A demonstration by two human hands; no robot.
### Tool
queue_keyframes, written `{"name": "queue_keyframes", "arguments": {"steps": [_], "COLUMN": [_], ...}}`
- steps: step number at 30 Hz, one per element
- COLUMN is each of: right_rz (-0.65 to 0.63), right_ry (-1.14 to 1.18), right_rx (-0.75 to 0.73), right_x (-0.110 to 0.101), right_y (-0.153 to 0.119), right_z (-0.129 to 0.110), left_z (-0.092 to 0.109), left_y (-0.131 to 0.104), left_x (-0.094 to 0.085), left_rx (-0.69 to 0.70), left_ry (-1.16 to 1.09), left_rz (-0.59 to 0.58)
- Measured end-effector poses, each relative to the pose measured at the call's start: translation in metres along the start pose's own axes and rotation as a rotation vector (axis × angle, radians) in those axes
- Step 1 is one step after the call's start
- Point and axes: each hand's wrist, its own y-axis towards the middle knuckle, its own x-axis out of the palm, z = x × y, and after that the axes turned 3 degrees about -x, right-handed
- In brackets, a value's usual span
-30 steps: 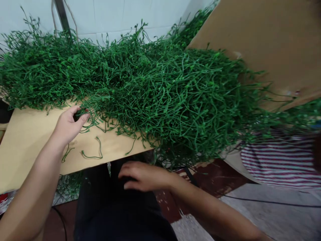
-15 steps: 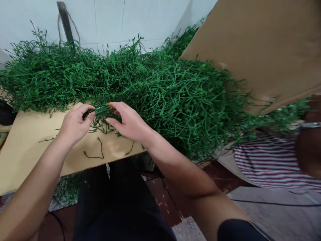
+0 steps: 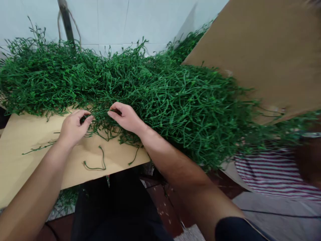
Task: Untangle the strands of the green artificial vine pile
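A long heap of thin green plastic-looking stems (image 3: 180, 97) with small budded tips lies across the work surface in the head view. At its front edge my left hand (image 3: 75, 127) is closed in a pinch, and a green stem sits at its thumb and fingertips. My right hand (image 3: 126, 117) is also closed, thumb against forefinger, at the tip of a thin stem among the tangle between the two hands. Exactly how many stems each pinch holds is hidden. A loose bent stem (image 3: 104, 160) rests on the cardboard (image 3: 20, 147) in front of me.
A large cardboard sheet (image 3: 263, 57) leans over the heap's right side. Behind the heap stand a white tiled wall (image 3: 150, 20) and a dark upright bar (image 3: 66, 23). At the right edge is a person in a striped shirt (image 3: 271, 170).
My right hand's thumb and forefinger have come together from a more open pose. My left hand stays pinched, slightly lower in view. The camera view has shifted a little.
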Motion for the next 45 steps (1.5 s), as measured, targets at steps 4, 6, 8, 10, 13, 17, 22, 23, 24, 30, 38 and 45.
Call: {"name": "queue_keyframes", "arguments": {"steps": [4, 6, 8, 10, 13, 17, 22, 23, 24, 30, 38, 45], "right_rz": [-0.013, -0.018, -0.011, 0.004, 0.033, 0.081, 0.17, 0.184, 0.193, 0.195, 0.217, 0.229], "right_ry": [0.062, 0.114, 0.173, 0.242, 0.347, 0.448, 0.403, 0.374, 0.349, 0.418, 0.538, 0.331], "right_rx": [-0.011, -0.005, -0.009, -0.02, -0.005, 0.073, 0.016, -0.014, -0.034, 0.071, 0.138, -0.123], "right_x": [-0.005, -0.006, -0.006, -0.005, -0.005, -0.007, -0.005, -0.004, -0.003, -0.004, -0.007, -0.011], "right_y": [0.0, -0.003, -0.005, -0.006, -0.007, -0.011, -0.021, -0.023, -0.024, -0.018, -0.017, -0.053], "right_z": [0.011, 0.014, 0.016, 0.016, 0.015, 0.009, -0.009, -0.012, -0.014, -0.003, 0.001, -0.054], "left_z": [0.006, 0.006, 0.004, 0.003, 0.003, 0.007, 0.007, 0.006, 0.006, 0.006, 0.024, -0.024], "left_y": [-0.001, 0.0, 0.0, 0.0, -0.002, -0.004, -0.002, -0.002, -0.001, -0.002, -0.003, 0.011], "left_x": [0.001, 0.002, 0.003, 0.003, 0.004, 0.008, 0.012, 0.013, 0.013, 0.015, 0.019, 0.0], "left_rx": [-0.005, -0.021, -0.039, -0.059, -0.053, -0.024, -0.108, -0.132, -0.154, -0.196, -0.193, -0.481], "left_ry": [0.031, 0.049, 0.058, 0.048, -0.005, -0.043, -0.007, 0.002, 0.012, 0.016, 0.034, 0.102], "left_rz": [0.008, 0.026, 0.053, 0.08, 0.091, 0.038, 0.048, 0.05, 0.05, 0.031, -0.021, 0.144]}}
